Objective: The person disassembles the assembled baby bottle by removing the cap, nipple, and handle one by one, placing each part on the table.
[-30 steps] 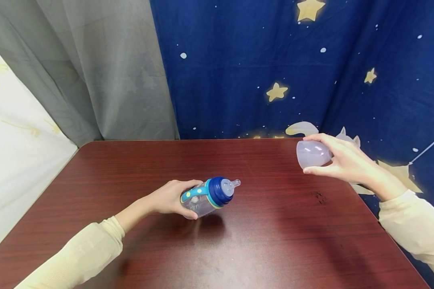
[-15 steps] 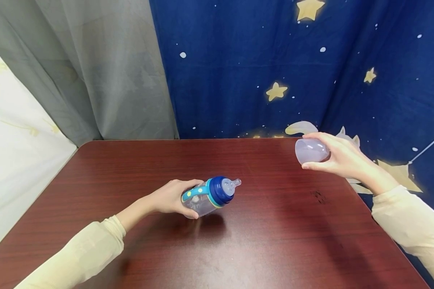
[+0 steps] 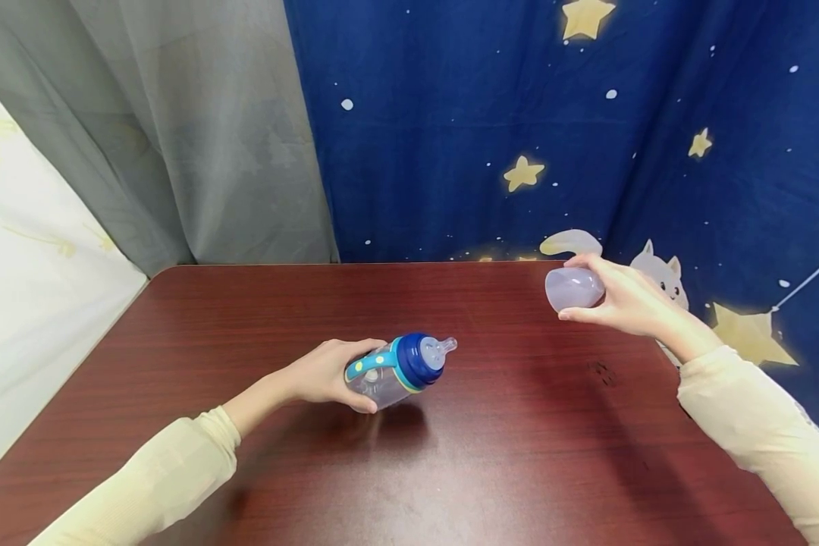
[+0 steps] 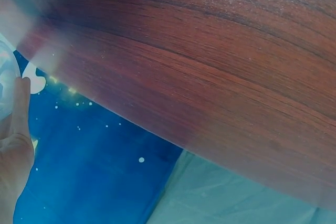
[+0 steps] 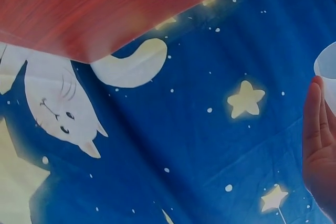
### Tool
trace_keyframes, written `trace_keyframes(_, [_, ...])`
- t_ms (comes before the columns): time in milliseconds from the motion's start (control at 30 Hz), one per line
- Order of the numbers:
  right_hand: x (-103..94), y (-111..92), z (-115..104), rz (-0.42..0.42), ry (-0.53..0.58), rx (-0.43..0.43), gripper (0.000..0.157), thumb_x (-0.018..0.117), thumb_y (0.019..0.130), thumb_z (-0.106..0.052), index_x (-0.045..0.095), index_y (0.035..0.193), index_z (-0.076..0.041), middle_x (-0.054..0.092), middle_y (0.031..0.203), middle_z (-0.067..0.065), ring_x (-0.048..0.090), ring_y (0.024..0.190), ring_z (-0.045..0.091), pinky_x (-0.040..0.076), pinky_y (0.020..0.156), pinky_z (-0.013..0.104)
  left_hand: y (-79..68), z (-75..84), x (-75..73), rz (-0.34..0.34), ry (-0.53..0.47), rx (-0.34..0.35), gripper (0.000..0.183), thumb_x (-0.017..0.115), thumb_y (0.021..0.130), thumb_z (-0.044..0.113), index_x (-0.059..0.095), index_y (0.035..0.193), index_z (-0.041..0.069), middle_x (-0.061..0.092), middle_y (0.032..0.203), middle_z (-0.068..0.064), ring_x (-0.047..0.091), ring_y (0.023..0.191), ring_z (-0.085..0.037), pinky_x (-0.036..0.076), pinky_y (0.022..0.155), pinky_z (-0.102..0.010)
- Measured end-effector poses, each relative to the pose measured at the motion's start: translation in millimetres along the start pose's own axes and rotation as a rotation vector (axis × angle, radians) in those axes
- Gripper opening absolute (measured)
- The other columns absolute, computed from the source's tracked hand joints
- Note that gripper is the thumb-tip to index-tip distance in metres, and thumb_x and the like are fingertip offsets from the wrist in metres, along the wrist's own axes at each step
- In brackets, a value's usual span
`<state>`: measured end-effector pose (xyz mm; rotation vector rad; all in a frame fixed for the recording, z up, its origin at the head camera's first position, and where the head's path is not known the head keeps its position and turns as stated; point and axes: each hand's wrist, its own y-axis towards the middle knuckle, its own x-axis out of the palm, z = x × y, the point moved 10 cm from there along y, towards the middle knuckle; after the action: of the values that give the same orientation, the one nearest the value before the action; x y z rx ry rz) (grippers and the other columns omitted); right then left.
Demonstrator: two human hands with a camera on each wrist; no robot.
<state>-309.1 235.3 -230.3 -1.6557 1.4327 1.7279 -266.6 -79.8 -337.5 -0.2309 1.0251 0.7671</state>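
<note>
We see the bottle [image 3: 385, 388] in the left hand [image 3: 325, 373], whose fingers and thumb are curled round its clear body from behind. It tilts over, so that its teat [image 3: 440, 350] points away from that hand, towards the right hand's side. A dark blue collar [image 3: 416, 361] joins teat and body, and a light blue handle [image 3: 370, 365] with yellow dots runs along the side just beside the left fingers. The body is see-through, with a small pale shape near the palm; we cannot tell whether that lies inside or is printed on the wall, nor whether the bottle holds any liquid. Its shadow falls just below it.

Well apart, the right hand [image 3: 621, 299] grasps the cup [image 3: 573, 289] between thumb and fingers. The cup is whitish and translucent, lying sideways in the grip with its mouth turned away from the palm, to the left hand's side. We cannot tell for sure what, if anything, is in it.

Both hands are above the desk [image 3: 491, 470], the right one out over its far right part. A dark mark [image 3: 601, 372] shows on the wood, nearer us than the right hand. Past the right wrist, a white cat [image 3: 662, 280] and yellow stars decorate the blue curtain [image 3: 437, 136]; beyond the left hand hangs a grey curtain [image 3: 246, 129].
</note>
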Motion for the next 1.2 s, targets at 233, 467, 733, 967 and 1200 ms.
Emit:
trace_keyframes(233, [13.5, 1.7, 7.2, -0.039, -0.026, 0.026, 0.066, 0.073, 0.062, -0.050, 0.050, 0.115, -0.018, 0.059, 0.086, 0.002, 0.054, 0.071, 0.017, 0.040, 0.057, 0.037, -0.9, -1.1, 0.5, 0.005, 0.006, 0.006, 0.077, 0.073, 0.060, 0.054, 0.044, 0.123, 0.021, 0.054, 0.093, 0.014, 0.051, 0.080, -0.004, 0.045, 0.066, -0.023])
trace_keyframes(467, [26.8, 4.1, 11.4, -0.068, -0.077, -0.001, 0.066, 0.071, 0.062, -0.055, 0.052, 0.114, -0.019, 0.058, 0.094, -0.001, 0.054, 0.074, 0.017, 0.041, 0.059, 0.038, -1.4, -1.3, -0.6, 0.016, 0.005, 0.010, 0.076, 0.075, 0.060, 0.049, 0.045, 0.123, 0.020, 0.056, 0.092, 0.011, 0.051, 0.080, -0.003, 0.045, 0.066, -0.023])
trace_keyframes(733, [44.6, 1.1, 17.8, -0.130, -0.109, 0.021, 0.068, 0.069, 0.062, -0.058, 0.051, 0.116, -0.019, 0.058, 0.100, 0.001, 0.055, 0.078, 0.017, 0.041, 0.057, 0.040, -1.7, -1.0, 0.5, 0.013, 0.021, 0.017, 0.077, 0.072, 0.060, 0.056, 0.045, 0.123, 0.021, 0.055, 0.092, 0.013, 0.051, 0.080, -0.004, 0.044, 0.066, -0.024])
trace_keyframes(967, [54.0, -0.2, 20.8, -0.125, -0.102, -0.001, 0.065, 0.073, 0.062, -0.050, 0.053, 0.115, -0.017, 0.058, 0.101, 0.001, 0.055, 0.080, 0.017, 0.042, 0.060, 0.039, -1.6, -1.0, 0.6, 0.010, 0.024, 0.014, 0.077, 0.071, 0.060, 0.057, 0.045, 0.123, 0.021, 0.055, 0.092, 0.013, 0.051, 0.079, -0.004, 0.044, 0.066, -0.024])
trace_keyframes(1200, [68.0, -4.5, 20.8, -0.148, -0.094, -0.045, 0.065, 0.072, 0.063, -0.051, 0.052, 0.113, -0.015, 0.058, 0.102, 0.004, 0.055, 0.083, 0.019, 0.043, 0.062, 0.039, -1.1, 0.5, 0.6, 0.015, 0.036, 0.027, 0.076, 0.074, 0.060, 0.052, 0.046, 0.122, 0.020, 0.055, 0.092, 0.012, 0.051, 0.079, -0.004, 0.044, 0.066, -0.024])
